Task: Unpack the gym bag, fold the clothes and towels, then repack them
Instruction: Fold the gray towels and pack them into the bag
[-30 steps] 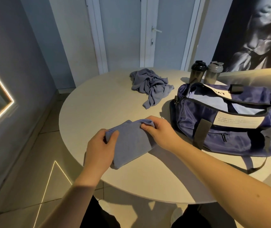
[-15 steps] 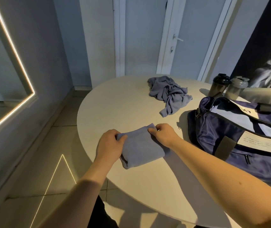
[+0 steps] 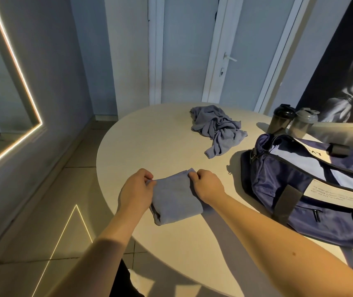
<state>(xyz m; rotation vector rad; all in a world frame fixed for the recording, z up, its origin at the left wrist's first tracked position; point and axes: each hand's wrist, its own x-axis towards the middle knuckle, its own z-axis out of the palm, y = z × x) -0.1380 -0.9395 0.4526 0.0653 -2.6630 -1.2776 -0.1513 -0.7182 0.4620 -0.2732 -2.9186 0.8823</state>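
A person's left hand (image 3: 136, 192) and right hand (image 3: 206, 185) each pinch a far corner of a folded blue-grey towel (image 3: 174, 200) lying flat near the front edge of a round beige table (image 3: 150, 146). Just to the right sits an unzipped navy gym bag (image 3: 300, 189). Farther back, a crumpled grey garment (image 3: 218, 128) lies loose on the tabletop, with two shaker bottles (image 3: 292, 121) standing behind the bag.

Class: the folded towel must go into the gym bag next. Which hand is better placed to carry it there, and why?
Probably the right hand: it grips the folded towel on the side facing the open gym bag; the left hand would cross over.
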